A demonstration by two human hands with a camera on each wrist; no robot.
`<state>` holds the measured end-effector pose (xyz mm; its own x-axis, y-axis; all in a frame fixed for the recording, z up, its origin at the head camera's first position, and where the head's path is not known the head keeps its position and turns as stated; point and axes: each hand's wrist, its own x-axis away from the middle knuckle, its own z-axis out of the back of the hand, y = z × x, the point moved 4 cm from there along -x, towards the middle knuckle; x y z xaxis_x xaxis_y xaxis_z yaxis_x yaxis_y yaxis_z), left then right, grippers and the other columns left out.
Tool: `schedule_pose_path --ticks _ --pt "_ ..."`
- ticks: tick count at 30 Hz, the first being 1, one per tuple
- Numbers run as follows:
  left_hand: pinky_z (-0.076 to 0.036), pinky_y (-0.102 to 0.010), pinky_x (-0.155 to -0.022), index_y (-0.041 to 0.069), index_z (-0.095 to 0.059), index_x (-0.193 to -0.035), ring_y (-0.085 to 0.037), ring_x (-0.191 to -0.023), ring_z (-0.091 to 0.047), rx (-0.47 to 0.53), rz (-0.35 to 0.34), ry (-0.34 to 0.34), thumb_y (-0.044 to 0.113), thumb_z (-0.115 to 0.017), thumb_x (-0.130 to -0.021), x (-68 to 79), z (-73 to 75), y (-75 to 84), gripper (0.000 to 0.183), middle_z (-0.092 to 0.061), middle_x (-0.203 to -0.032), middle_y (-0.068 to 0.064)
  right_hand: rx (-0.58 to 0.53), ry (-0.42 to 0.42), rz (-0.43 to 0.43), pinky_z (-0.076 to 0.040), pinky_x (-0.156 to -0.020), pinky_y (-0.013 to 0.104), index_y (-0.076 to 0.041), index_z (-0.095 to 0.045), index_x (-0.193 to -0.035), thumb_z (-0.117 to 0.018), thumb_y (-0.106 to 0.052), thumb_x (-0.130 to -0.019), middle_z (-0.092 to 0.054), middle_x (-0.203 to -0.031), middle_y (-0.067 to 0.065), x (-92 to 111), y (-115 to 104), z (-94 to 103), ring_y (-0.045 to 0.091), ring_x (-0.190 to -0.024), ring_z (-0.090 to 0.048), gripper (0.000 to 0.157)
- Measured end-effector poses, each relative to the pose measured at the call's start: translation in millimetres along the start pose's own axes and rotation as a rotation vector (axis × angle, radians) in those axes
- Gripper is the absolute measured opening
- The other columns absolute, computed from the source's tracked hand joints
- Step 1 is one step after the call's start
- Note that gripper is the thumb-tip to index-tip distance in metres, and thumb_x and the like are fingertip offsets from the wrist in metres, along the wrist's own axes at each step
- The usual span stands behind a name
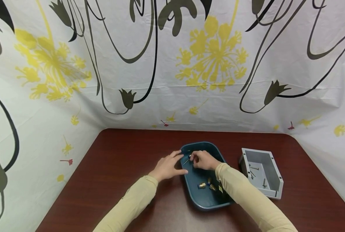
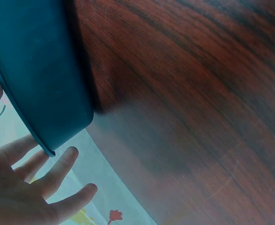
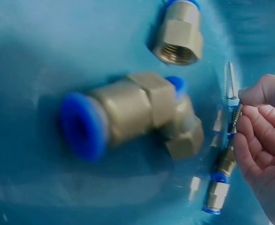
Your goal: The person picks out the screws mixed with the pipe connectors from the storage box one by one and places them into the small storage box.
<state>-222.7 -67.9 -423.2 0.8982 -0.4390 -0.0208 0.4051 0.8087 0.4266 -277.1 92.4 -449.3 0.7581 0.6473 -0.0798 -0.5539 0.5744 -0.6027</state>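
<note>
A dark blue-green tray [image 1: 196, 175] stands on the table under both hands. My right hand [image 1: 202, 160] reaches inside near its far left corner. In the right wrist view, its thumb and fingers pinch a thin threaded screw [image 3: 238, 115]. Just beyond the fingertips, another pointed screw [image 3: 232, 79] stands near the tray wall. Brass push-in hose fittings with blue collars lie in the tray, among them a large blurred fitting [image 3: 128, 110], one with a hex end [image 3: 180, 40] and one below the fingers [image 3: 217, 196]. My left hand [image 1: 167, 166] has its fingers spread at the tray's left rim.
To the right of the tray stands a grey open box [image 1: 257, 150] with several screws [image 1: 254, 168] on its floor. Both rest on a dark red-brown wooden table [image 1: 132, 151]. A white patterned cloth [image 1: 166, 74] hangs behind the table and along its sides.
</note>
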Motion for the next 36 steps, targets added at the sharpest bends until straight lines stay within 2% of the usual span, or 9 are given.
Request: schedule_pose_path --ticks 4,11,23,29,36 --pt "-0.035 -0.044 -0.088 0.012 -0.043 -0.132 -0.023 -0.114 -0.042 -0.005 0.009 -0.003 0.052 -0.06 -0.076 -0.9 -0.9 -0.5 0.07 -0.032 -0.138 -0.003 -0.026 -0.002 0.053 -0.04 -0.052 0.025 -0.001 -0.056 -0.087 -0.058 0.002 -0.071 -0.052 -0.067 -0.005 2 -2 7.7 0.007 -0.057 -0.047 0.016" --pt "-0.036 -0.043 -0.088 0.013 -0.044 -0.131 -0.023 -0.114 -0.042 -0.012 0.019 -0.003 0.053 -0.06 -0.075 -2.3 -0.6 0.0 0.07 -0.033 -0.137 -0.003 0.016 -0.022 0.015 -0.041 -0.056 0.028 -0.001 -0.057 -0.091 -0.058 0.001 -0.074 -0.052 -0.071 -0.004 3 -7 25.6 0.01 -0.059 -0.047 0.016" --pt "-0.036 -0.042 -0.088 0.013 -0.044 -0.131 -0.023 -0.114 -0.042 -0.016 0.021 -0.005 0.053 -0.06 -0.075 -1.9 -0.9 -0.3 0.071 -0.032 -0.138 -0.002 0.006 -0.008 0.044 -0.042 -0.056 0.027 -0.005 -0.056 -0.088 -0.059 0.001 -0.077 -0.052 -0.07 -0.003 15 -20 54.1 0.011 -0.061 -0.049 0.014" --pt "-0.035 -0.043 -0.088 0.013 -0.044 -0.131 -0.023 -0.115 -0.041 -0.001 0.018 -0.007 0.053 -0.061 -0.075 -2.2 -2.2 -1.6 0.071 -0.032 -0.138 -0.002 0.015 -0.002 0.05 -0.043 -0.056 0.026 -0.007 -0.055 -0.089 -0.059 0.0 -0.078 -0.052 -0.071 -0.004 24 -16 63.9 0.011 -0.062 -0.049 0.013" --pt "-0.034 -0.043 -0.089 0.013 -0.043 -0.132 -0.023 -0.115 -0.041 0.008 0.007 -0.005 0.052 -0.061 -0.076 -0.8 -1.2 -1.1 0.071 -0.031 -0.138 -0.002 0.013 0.004 0.011 -0.041 -0.056 0.028 -0.007 -0.055 -0.089 -0.058 0.0 -0.079 -0.052 -0.071 -0.003 37 -10 78.8 0.012 -0.063 -0.049 0.013"
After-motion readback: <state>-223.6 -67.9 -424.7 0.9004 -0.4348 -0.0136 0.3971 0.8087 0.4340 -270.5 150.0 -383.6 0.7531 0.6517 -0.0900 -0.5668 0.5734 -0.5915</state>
